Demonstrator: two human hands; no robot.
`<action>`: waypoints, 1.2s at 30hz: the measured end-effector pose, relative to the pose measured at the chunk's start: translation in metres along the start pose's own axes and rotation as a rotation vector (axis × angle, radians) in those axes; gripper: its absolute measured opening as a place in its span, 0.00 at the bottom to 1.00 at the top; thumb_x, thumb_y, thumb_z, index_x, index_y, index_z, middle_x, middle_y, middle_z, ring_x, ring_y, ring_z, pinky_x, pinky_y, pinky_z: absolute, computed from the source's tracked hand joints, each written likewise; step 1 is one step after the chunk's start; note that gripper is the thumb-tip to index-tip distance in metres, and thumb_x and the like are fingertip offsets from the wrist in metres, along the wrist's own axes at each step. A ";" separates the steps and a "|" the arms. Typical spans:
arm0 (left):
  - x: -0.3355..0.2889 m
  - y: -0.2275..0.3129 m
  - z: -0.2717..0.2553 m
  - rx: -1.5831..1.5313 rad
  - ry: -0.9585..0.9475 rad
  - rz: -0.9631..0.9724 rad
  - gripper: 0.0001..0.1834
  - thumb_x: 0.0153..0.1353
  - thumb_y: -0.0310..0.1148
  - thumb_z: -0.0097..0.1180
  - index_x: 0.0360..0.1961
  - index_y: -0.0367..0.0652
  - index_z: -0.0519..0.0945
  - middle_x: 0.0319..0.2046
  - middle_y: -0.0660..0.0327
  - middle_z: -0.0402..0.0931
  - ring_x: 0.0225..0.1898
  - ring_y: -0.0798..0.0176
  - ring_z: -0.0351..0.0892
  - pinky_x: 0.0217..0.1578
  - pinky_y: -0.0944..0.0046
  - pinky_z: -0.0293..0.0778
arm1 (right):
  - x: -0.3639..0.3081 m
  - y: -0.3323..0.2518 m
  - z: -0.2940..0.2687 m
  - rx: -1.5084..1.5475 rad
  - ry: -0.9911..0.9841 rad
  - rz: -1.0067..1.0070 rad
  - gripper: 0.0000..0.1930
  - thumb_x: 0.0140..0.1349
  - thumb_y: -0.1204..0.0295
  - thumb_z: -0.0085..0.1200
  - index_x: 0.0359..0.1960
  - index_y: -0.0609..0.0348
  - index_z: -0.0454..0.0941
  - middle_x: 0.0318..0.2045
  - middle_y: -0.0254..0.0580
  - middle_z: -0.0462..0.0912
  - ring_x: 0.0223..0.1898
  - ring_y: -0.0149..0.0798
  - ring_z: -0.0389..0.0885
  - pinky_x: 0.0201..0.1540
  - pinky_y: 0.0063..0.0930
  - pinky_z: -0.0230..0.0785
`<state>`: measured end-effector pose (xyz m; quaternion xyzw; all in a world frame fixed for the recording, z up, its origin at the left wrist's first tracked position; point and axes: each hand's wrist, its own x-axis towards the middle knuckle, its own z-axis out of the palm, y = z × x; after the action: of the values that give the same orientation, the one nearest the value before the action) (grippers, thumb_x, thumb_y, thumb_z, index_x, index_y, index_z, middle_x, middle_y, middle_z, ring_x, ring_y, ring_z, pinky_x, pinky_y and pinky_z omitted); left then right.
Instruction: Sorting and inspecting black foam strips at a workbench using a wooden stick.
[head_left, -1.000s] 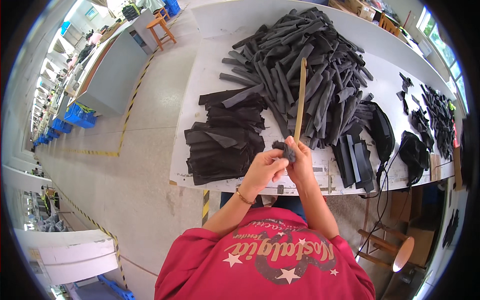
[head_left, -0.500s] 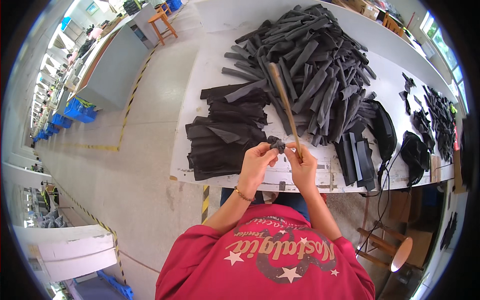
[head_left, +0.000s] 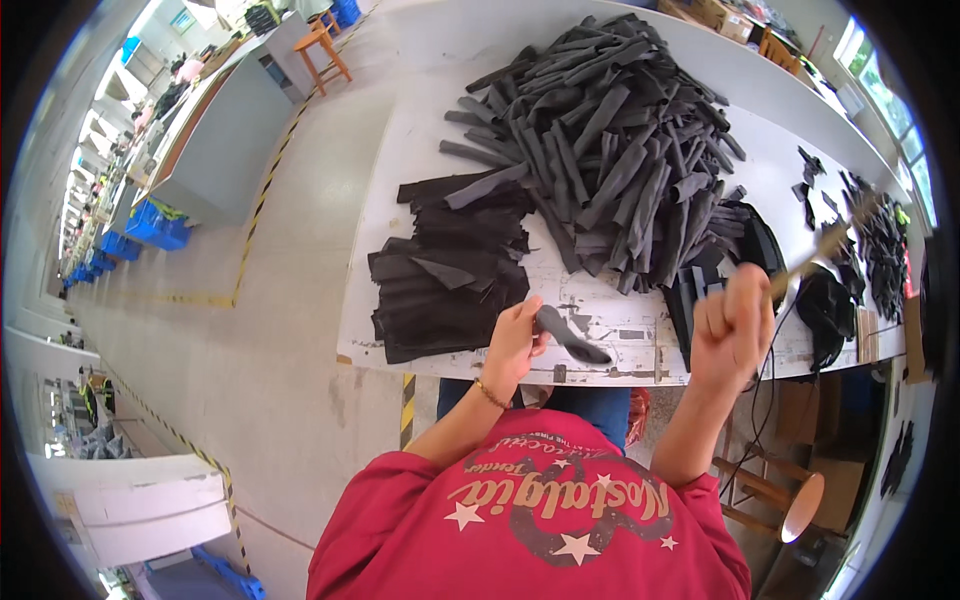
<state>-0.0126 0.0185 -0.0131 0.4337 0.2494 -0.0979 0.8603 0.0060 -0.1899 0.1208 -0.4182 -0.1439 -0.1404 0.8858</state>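
Note:
Between the fingers of my left hand [head_left: 517, 335] is one end of a dark grey fabric tube [head_left: 572, 338]; its other end hangs free over the table's front edge. My right hand [head_left: 735, 320] is raised off to the right, closed in a fist round a thin wooden stick [head_left: 806, 262], whose far part is blurred by motion. Left of my left hand lie flat, stacked black fabric pieces [head_left: 445, 300]. Beyond both hands rises a large heap of dark grey fabric tubes [head_left: 610, 140].
The white table [head_left: 395, 130] has a raised back wall. At its right are black bundles [head_left: 822, 315] with cords and another dark fabric pile [head_left: 880, 250]. A wooden stool [head_left: 800, 508] stands below the right side. Left lies a floor with striped tape [head_left: 245, 240].
My right hand has swung away to the right with the stick, out of the fabric. The tube, bunched up at my fingers before, now stretches out long from my left hand.

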 end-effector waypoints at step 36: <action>0.016 0.030 0.027 -0.386 -0.357 0.035 0.08 0.62 0.36 0.55 0.35 0.43 0.77 0.33 0.65 0.78 0.34 0.70 0.76 0.36 0.69 0.70 | -0.051 0.111 -0.044 -0.187 -0.146 0.765 0.04 0.62 0.74 0.53 0.35 0.59 0.72 0.16 0.23 0.63 0.15 0.19 0.53 0.17 0.17 0.42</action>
<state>0.0222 0.0158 0.0129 0.2416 0.1001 -0.1087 0.9591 0.0064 -0.1504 -0.0025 -0.5290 -0.0269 0.2170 0.8199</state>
